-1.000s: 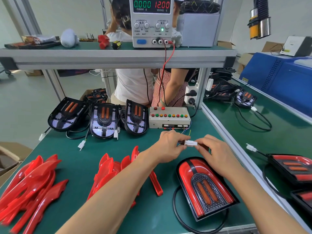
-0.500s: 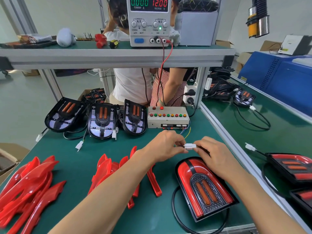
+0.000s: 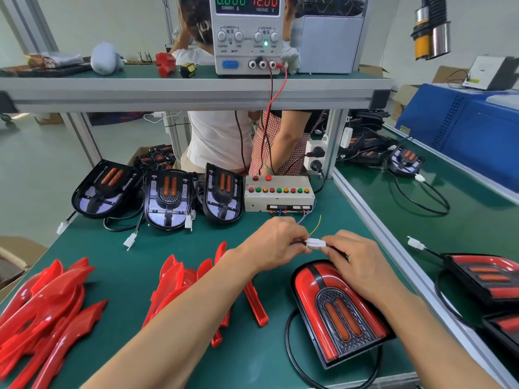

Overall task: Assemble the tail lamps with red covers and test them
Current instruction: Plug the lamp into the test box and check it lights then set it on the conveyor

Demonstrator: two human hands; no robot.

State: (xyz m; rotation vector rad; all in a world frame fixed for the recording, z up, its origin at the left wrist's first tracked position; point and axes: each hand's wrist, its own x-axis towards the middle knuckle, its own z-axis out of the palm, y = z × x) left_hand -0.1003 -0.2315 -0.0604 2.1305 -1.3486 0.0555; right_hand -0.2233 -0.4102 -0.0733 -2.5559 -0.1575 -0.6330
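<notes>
A tail lamp (image 3: 337, 313) with its red cover fitted lies on the green mat in front of me, its black cable looping below it. Just above it, my left hand (image 3: 276, 242) and my right hand (image 3: 356, 258) each pinch one end of a white connector pair (image 3: 316, 243). Thin coloured wires run from the left end to the test box (image 3: 278, 193) with its row of coloured buttons. The power supply (image 3: 248, 33) on the shelf reads 0.000 A and 12.00 V. The lamp is unlit.
Three uncovered black lamp bases (image 3: 167, 202) stand left of the test box. Loose red covers (image 3: 42, 310) lie piled at the left and in the middle (image 3: 185, 287). Finished lamps (image 3: 486, 279) sit on the right bench. A person stands behind the shelf (image 3: 196, 94).
Both hands stay together at the white connector. They have drifted slightly lower and nearer the lamp. The supply reading is unchanged.
</notes>
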